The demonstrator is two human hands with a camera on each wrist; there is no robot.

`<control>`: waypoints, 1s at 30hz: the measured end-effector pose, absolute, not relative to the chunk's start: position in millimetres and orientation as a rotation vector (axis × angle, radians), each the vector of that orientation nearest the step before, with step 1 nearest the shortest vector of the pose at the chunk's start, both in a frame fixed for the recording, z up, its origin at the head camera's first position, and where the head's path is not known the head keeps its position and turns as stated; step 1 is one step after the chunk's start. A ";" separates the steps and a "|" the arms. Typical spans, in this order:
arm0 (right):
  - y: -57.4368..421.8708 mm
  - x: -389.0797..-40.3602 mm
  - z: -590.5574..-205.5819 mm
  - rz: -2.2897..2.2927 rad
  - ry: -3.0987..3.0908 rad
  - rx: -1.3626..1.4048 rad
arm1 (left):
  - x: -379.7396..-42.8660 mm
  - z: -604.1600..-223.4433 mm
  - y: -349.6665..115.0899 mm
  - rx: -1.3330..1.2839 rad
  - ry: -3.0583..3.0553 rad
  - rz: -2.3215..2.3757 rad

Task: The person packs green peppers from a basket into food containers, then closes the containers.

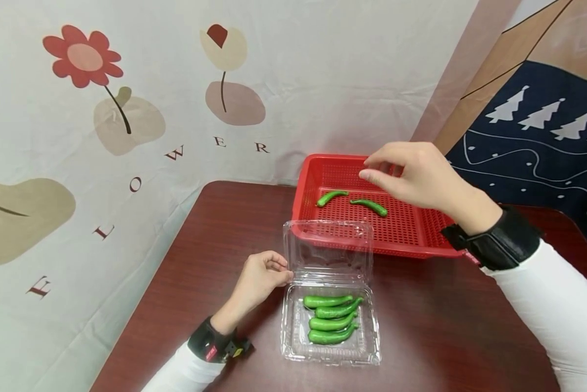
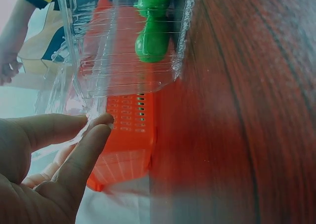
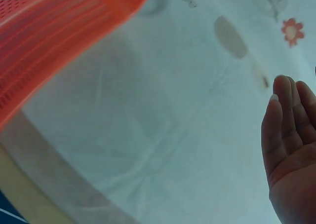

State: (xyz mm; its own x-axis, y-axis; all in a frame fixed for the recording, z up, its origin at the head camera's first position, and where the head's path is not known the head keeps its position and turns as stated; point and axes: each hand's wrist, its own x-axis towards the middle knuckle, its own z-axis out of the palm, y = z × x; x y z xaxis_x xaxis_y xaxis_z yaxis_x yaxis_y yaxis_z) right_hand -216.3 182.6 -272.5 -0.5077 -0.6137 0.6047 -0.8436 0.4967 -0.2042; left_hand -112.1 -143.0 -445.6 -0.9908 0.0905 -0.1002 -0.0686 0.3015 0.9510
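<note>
A clear plastic clamshell box [image 1: 295,345] lies open on the table, its lid [image 1: 329,256] raised at the back. Several green chili peppers [image 1: 334,311] are stacked in a row inside it. My left hand [image 1: 264,277] pinches the box's left edge near the hinge between thumb and fingertips; the left wrist view shows this grip [image 2: 74,150] close up. Over the red plastic basket [image 1: 300,190], my right hand [image 1: 413,171] hovers with nothing in it, fingers relaxed and slightly bent. Two green peppers, one at the left [image 1: 330,197] and one nearer the middle [image 1: 370,206], lie on the basket floor.
The basket stands right behind the box, and the raised lid overlaps its front rim in the head view. Dark reddish-brown wood forms the table top [image 1: 225,228]. A printed cloth [image 1: 323,81] hangs along the table's far and left sides.
</note>
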 end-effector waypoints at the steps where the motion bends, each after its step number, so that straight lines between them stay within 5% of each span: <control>1: 184.0 -221.4 -272.9 0.677 -2.300 1.174 | -112.2 -445.9 -143.2 0.020 2.421 1.781; 18: 195.6 -308.6 -322.3 0.625 -2.886 0.816 | -112.1 -445.1 -143.0 0.008 2.415 1.802; 30: 189.6 -332.9 -371.9 0.399 -3.193 0.817 | -110.8 -443.6 -143.2 0.038 2.448 1.774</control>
